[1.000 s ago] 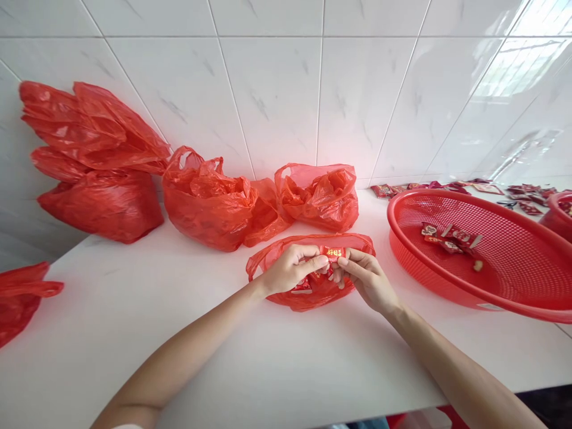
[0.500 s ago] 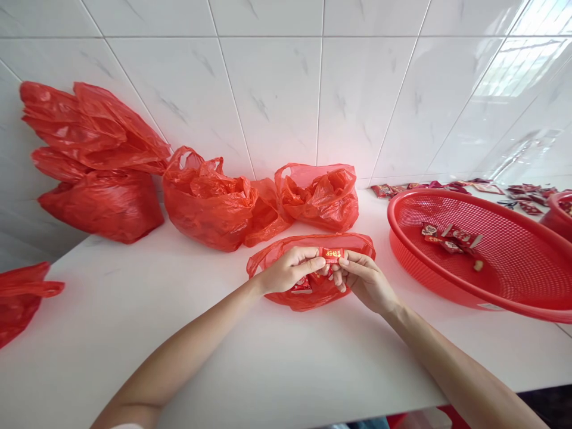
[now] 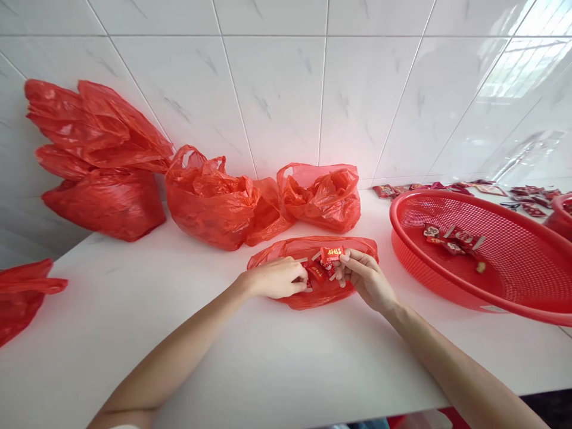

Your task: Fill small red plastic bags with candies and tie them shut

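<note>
Packet point(image 3: 331, 254), red with gold lettering, sits pinched at its right end in my right hand point(image 3: 367, 281), over the open red plastic bag point(image 3: 299, 299)! My left hand point(image 3: 276, 278) is curled at the bag's left side, beside more wrapped packets point(image 3: 316, 273); whether it grips one, I can't tell. Red mesh basket point(image 3: 513, 256) stands off to the right.

Bare arms point(image 3: 179, 348), sliver of whitish sleeve point(image 3: 125, 426).
Left hand point(image 3: 274, 278) and right hand point(image 3: 369, 285) bare, slender fingers point(image 3: 357, 266); forearms point(image 3: 440, 354) slim, smooth, narrowing to bare wrists point(image 3: 394, 310). Skin crease by left elbow point(image 3: 145, 410). Sleeve looks plain, just an edge at bottom of view; cut and fabric can't be told.
</note>
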### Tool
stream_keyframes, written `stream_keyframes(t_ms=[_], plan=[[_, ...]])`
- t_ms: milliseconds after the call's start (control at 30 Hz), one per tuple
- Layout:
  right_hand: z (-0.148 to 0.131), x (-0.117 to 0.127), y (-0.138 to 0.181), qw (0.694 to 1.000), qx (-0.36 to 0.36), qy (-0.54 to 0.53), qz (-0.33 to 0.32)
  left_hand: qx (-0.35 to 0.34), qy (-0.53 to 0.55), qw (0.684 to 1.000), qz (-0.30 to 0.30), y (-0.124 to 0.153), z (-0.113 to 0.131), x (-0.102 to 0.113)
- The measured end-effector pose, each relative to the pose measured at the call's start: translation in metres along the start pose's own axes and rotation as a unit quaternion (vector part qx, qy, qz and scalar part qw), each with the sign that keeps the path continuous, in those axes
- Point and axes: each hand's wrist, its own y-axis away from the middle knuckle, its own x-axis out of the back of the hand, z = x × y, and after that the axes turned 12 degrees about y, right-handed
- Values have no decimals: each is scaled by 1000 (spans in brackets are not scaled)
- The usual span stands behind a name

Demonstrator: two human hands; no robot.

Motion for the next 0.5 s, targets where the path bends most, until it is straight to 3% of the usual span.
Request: stream_keyframes(t_ms=[167, 233, 333, 400, 500], plan=[[-1, 0, 1, 1000, 0, 8, -1, -65, 8, 990, 123, -17, -9, -14], [-1, 0, 1, 1000, 13, 27, 10, -95, 97, 978, 159, -21, -9, -16], [-1, 0, 3, 990, 56, 121, 53, -112, 285, 932, 193, -22, -5, -16], [0, -1, 5, 965, 106, 219, 102, -104, 371, 903, 191, -21, -1, -15], [3, -4, 8, 900, 205, 346, 170, -65, 412, 888, 193, -19, 3, -14]])
